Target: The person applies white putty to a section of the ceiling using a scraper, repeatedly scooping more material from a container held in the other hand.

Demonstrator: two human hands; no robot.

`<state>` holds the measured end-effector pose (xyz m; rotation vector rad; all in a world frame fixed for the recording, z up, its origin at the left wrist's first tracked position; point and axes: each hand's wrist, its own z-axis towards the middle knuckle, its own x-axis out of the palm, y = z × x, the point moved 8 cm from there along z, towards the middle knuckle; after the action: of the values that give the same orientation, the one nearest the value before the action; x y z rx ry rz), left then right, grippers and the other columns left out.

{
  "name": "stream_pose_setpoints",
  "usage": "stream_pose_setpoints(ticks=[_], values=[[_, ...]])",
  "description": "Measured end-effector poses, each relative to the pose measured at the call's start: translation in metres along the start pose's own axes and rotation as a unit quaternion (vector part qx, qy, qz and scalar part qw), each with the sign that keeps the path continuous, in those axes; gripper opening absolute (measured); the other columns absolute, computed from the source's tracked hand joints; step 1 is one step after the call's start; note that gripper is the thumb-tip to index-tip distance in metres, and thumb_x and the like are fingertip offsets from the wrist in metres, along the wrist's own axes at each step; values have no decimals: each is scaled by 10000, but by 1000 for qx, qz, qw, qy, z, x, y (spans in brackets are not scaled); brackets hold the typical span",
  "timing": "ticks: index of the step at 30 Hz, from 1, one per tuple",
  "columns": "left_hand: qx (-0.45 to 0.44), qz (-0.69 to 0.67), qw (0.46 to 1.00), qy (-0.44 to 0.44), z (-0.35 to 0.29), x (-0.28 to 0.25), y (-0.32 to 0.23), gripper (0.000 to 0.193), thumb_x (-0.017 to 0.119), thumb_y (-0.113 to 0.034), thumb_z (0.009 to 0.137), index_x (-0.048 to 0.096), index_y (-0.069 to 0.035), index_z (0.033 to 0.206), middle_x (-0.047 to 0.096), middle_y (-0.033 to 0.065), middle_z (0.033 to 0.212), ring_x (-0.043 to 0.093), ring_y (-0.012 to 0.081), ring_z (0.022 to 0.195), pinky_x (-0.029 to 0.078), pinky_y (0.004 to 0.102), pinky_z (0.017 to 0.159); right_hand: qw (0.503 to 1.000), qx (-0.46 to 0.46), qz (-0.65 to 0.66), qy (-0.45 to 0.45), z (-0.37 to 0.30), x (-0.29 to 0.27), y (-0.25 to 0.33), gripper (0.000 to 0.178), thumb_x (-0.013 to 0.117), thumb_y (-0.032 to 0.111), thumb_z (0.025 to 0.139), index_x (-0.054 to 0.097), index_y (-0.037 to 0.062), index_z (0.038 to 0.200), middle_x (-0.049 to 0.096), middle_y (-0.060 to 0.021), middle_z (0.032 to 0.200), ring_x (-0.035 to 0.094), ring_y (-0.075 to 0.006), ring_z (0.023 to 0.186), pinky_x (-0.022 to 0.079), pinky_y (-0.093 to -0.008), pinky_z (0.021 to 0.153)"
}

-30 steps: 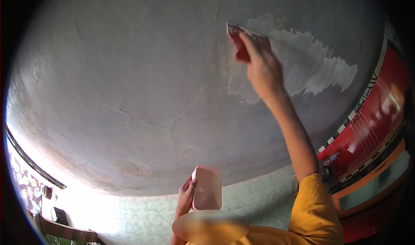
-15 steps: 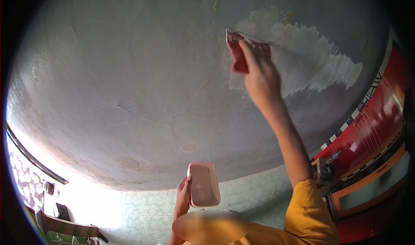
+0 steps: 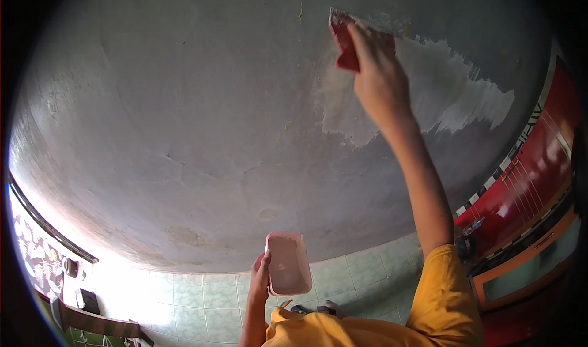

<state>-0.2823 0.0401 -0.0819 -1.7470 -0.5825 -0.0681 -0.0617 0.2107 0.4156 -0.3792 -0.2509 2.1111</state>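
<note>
High on the grey wall [image 3: 202, 102], my right hand [image 3: 381, 80] grips a red putty spreader [image 3: 345, 45]. The spreader's upper edge carries whitish smears and lies against the wall, at the upper left of a pale patch of filler [image 3: 422, 90]. That patch has ragged edges on its right side. Low in front of me, my left hand [image 3: 260, 273] is closed around the left rim of a pinkish rectangular tub [image 3: 290, 264]. Pale residue coats the inside of the tub.
Green tiled floor [image 3: 220, 292] runs along the wall's foot. At right stand a glossy red cabinet [image 3: 527, 169] and an orange-framed glass door [image 3: 530, 261]. A wooden chair [image 3: 101, 322] is at lower left. Cracks and yellow marks show on the wall.
My right hand has moved the spreader upward and slightly right on the wall. The pale patch now shows more of its lower left part. My left hand and the tub have barely moved.
</note>
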Motion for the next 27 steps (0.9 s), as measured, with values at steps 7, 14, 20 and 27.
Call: stream_pose_setpoints(ticks=[7,14,20,27], values=[[-5,8,1000,-5,-1,-4,-4,682,663,-525,1028,605,55,1382,684,62,1171,620,138,1064,507,293,912,965,-18,126,229,-225,48,124,527,605,23,959,537,-35,1478,589,-252,1487,637,-403,1298,586,-454,1028],[3,-2,1000,-22,-1,-16,8,716,650,-533,1029,573,57,1425,679,93,1231,634,159,1110,528,311,926,994,29,88,62,-26,-1,35,504,603,-11,945,561,-4,1448,635,-194,1400,614,-398,1267,556,-460,1029],[23,-21,998,-55,-18,1,-7,685,674,-500,1028,587,62,1409,682,73,1225,614,141,1108,493,304,958,968,-16,115,221,-224,58,130,537,596,1,954,498,-55,1479,530,-252,1508,534,-378,1396,498,-475,1127],[47,-20,994,-100,-26,15,-21,709,692,-513,1013,578,38,1445,678,83,1282,610,160,1178,494,320,999,557,532,544,333,-398,53,123,153,658,156,1018,709,20,1068,721,-20,998,663,-156,840,542,-352,806]])
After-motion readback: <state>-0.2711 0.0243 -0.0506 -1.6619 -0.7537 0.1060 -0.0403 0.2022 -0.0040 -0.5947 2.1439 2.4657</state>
